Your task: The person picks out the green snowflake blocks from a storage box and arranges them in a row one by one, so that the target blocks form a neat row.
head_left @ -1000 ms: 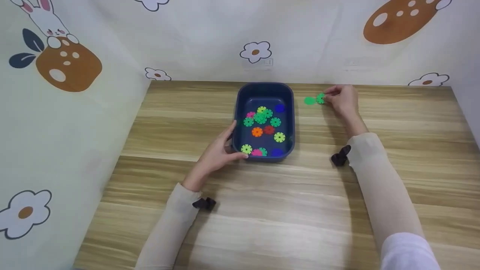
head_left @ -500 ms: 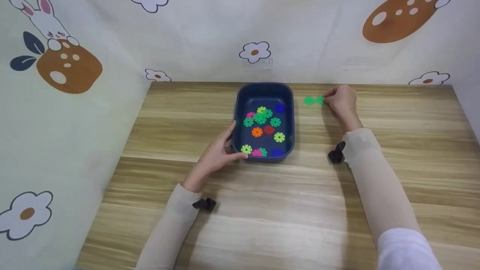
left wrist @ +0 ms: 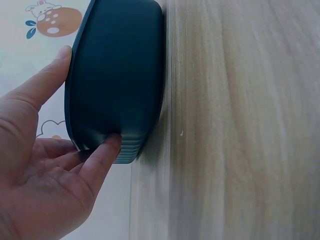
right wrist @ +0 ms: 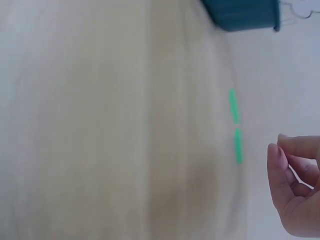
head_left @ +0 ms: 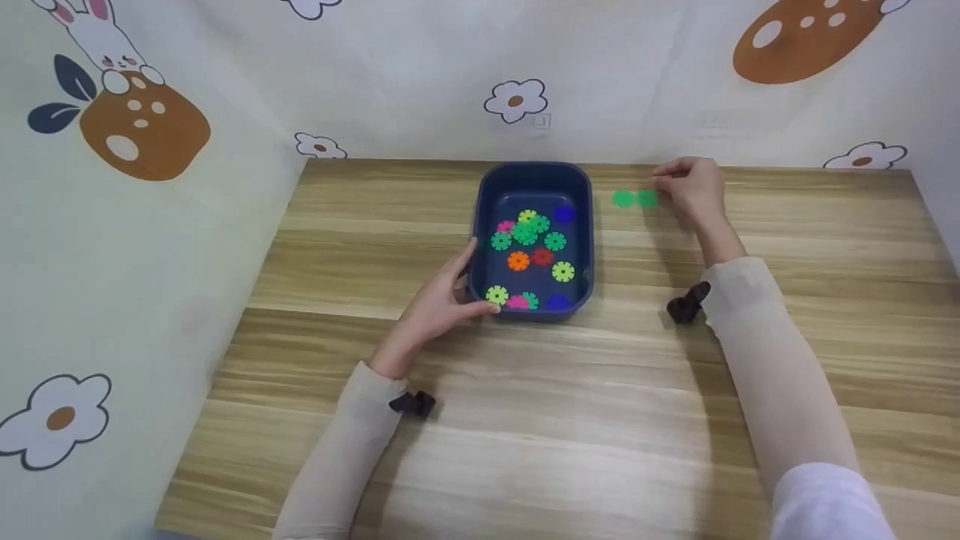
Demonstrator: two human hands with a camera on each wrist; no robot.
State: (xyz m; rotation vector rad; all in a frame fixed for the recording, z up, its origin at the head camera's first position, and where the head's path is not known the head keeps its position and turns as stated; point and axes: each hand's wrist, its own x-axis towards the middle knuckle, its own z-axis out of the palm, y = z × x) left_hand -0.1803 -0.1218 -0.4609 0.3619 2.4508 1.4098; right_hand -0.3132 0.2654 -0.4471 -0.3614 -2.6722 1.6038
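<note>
A dark blue plastic tub (head_left: pixel 536 315) stands on the wooden table, holding several notched snowflake discs in green, yellow, pink, orange, red and blue. My left hand (head_left: pixel 435 304) grips the tub's near left corner, thumb on the front rim and fingers along the left side; the left wrist view shows the hand (left wrist: pixel 55 175) against the tub's outer wall (left wrist: pixel 117 75). Right of the tub, two green snowflake discs (head_left: pixel 623 199) lie side by side, nearly touching. Just above and right of them is my right hand (head_left: pixel 697 187), its thumb and index tips close together with nothing visible between them.
The wooden table (head_left: pixel 525 435) reaches back to a wall covering (head_left: pixel 420 90) printed with flowers and fruit. Another covered wall (head_left: pixel 150 262) borders the table's left side. Black wrist cameras (head_left: pixel 686 304) sit on both sleeves.
The right hand has let go of the second green snowflake disc, which now lies flat beside the first, and has lifted slightly back and away. The left hand stays on the tub.
</note>
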